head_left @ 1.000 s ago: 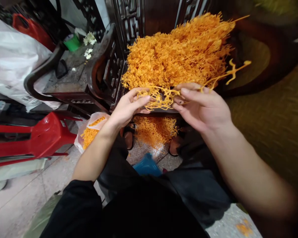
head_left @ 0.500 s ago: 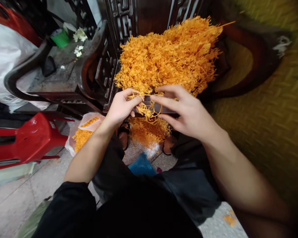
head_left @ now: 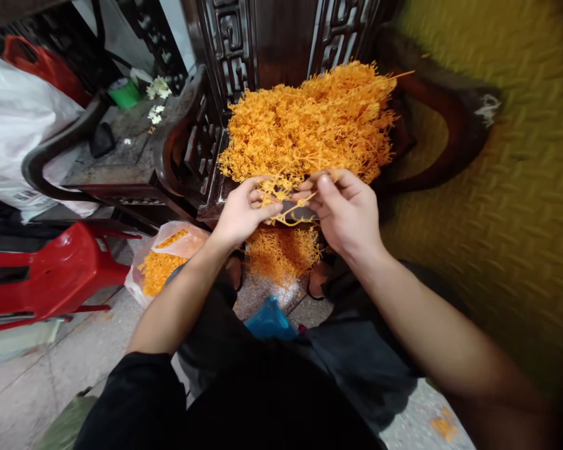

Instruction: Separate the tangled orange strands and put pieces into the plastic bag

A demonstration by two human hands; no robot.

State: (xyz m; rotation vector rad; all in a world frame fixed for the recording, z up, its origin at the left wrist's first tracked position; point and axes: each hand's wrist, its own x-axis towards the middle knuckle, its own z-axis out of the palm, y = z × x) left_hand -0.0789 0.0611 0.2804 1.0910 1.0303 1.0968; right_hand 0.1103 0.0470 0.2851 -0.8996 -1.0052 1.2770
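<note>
Over the front edge of a carved dark-wood chair [head_left: 281,44], the left hand [head_left: 244,211] pinches a branching orange sprig [head_left: 280,191]; the right hand [head_left: 351,215], thumb and fingers drawn together, grips its right side. Behind these 2 hands, an orange heap [head_left: 309,128] fills the seat.

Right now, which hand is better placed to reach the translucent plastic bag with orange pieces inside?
Probably the left hand: the translucent plastic bag is just beside the left forearm. The right hand is farther across. However, the left hand holds a thin, branching orange sprig.
</note>
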